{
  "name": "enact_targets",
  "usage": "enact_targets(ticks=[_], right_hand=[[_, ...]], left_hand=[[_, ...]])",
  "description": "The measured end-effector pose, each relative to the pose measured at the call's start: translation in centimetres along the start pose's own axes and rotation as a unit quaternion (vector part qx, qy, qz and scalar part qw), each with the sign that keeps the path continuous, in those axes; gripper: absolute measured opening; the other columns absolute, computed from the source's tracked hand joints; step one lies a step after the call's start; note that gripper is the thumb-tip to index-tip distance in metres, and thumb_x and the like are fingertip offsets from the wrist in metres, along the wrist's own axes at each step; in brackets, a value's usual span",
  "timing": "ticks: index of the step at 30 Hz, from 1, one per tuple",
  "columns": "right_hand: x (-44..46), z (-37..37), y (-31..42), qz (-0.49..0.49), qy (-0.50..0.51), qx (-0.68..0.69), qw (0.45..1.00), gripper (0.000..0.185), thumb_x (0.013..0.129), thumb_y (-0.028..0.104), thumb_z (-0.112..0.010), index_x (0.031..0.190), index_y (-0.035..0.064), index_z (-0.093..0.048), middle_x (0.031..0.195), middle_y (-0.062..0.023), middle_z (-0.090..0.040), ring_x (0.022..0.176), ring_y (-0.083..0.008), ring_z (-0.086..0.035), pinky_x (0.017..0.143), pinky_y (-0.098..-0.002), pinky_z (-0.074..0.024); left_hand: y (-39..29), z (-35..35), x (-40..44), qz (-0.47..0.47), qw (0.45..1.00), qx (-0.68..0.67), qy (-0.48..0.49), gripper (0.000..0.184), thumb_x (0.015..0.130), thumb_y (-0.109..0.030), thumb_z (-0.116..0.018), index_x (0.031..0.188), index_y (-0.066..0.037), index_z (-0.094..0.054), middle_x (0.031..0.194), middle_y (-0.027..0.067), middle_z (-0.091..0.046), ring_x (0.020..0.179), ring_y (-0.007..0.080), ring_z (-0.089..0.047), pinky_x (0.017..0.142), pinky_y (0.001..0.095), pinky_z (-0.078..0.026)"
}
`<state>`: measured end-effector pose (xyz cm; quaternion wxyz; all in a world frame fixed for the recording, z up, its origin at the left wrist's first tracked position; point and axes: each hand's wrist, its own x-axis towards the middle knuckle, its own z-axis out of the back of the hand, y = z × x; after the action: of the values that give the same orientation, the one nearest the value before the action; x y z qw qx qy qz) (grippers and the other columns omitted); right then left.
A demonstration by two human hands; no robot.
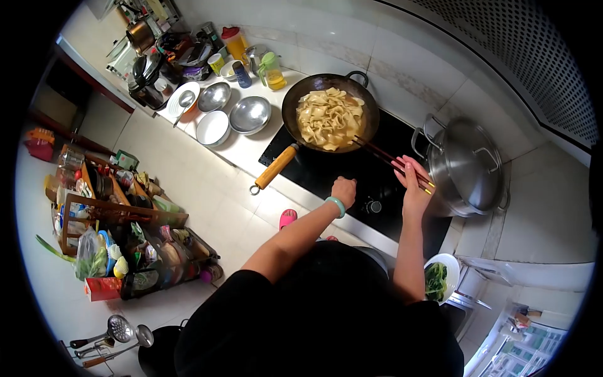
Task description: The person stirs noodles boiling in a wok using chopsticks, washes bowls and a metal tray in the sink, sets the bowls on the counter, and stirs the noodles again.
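Note:
My right hand (414,188) is closed around a pair of dark red chopsticks (380,152) with yellow ends; their tips reach the right edge of the noodles. Wide flat noodles (330,116) lie in brownish liquid inside a dark wok (370,113). The wok's wooden handle (276,166) points toward the lower left. My left hand (343,190), with a pale green bangle (339,205) on its wrist, hovers at the front of the black cooktop (392,207), near a knob. Its fingers look curled, and whatever they may hold is hidden.
A large steel pot (468,166) stands right of the wok. Metal bowls (250,115), a white bowl (213,129) and an oil jug (272,70) are on the left counter. A bowl of greens (451,276) sits at lower right; a loaded rack (125,213) stands left.

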<state>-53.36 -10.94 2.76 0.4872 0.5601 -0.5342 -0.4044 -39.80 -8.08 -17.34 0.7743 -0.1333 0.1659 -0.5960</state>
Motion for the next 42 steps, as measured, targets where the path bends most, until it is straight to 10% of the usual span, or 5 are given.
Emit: enact_targets(ticks=[14, 24, 29, 34, 42], right_hand=[[0.4, 0.5, -0.9, -0.004, -0.031, -0.03, 0.999, 0.025, 0.09, 0.012, -0.054, 0.107, -0.006, -0.059, 0.1, -0.0167, -0.063, 0.092, -0.0238, -0.064, 0.078, -0.029, -0.0524], [1.4, -3.5, -0.4, 0.015, -0.119, -0.033, 0.992, 0.026, 0.091, 0.012, -0.053, 0.108, -0.0079, -0.057, 0.103, -0.0191, -0.061, 0.093, -0.0254, -0.063, 0.08, -0.0296, -0.0526], [2.2, -8.7, -2.2, 0.027, -0.152, -0.019, 0.988, 0.025, 0.091, 0.012, -0.052, 0.106, -0.0082, -0.057, 0.102, -0.0189, -0.062, 0.091, -0.0243, -0.064, 0.079, -0.0289, -0.0534], [3.4, -14.1, -4.4, 0.035, -0.167, -0.034, 0.985, 0.025, 0.092, 0.012, -0.051, 0.104, -0.0093, -0.057, 0.101, -0.0199, -0.062, 0.091, -0.0239, -0.064, 0.08, -0.0295, -0.0537], [2.6, -18.4, -5.4, 0.013, -0.217, -0.047, 0.975, 0.027, 0.088, 0.011, -0.054, 0.105, -0.0097, -0.056, 0.102, -0.0177, -0.062, 0.092, -0.0273, -0.063, 0.079, -0.0308, -0.0532]], left_hand=[[0.1, 3.8, 3.1, -0.481, 0.823, 0.24, 0.183, 0.019, 0.074, -0.01, -0.056, 0.089, -0.007, -0.068, 0.097, 0.0209, -0.062, 0.092, 0.0338, -0.061, 0.074, 0.0379, -0.053], [-1.7, 15.5, -3.5, -0.477, 0.861, 0.017, 0.175, 0.032, 0.073, -0.015, -0.063, 0.103, -0.004, -0.058, 0.099, 0.0213, -0.055, 0.077, 0.0325, -0.063, 0.062, 0.0406, -0.052], [11.3, 29.3, -4.6, -0.331, 0.903, -0.272, -0.028, 0.028, 0.079, -0.019, -0.063, 0.103, -0.007, -0.057, 0.097, 0.0094, -0.057, 0.081, 0.0254, -0.059, 0.065, 0.0353, -0.05], [33.6, 26.1, -4.4, 0.233, 0.75, -0.546, -0.292, 0.027, 0.084, -0.012, -0.054, 0.11, -0.01, -0.044, 0.086, 0.0026, -0.049, 0.071, 0.0097, -0.046, 0.058, 0.0235, -0.039], [45.9, 21.1, -3.2, 0.476, 0.549, -0.67, -0.153, 0.063, 0.075, -0.036, -0.067, 0.121, -0.017, -0.028, 0.108, 0.0114, -0.042, 0.082, 0.0225, -0.051, 0.065, 0.0418, -0.047]])
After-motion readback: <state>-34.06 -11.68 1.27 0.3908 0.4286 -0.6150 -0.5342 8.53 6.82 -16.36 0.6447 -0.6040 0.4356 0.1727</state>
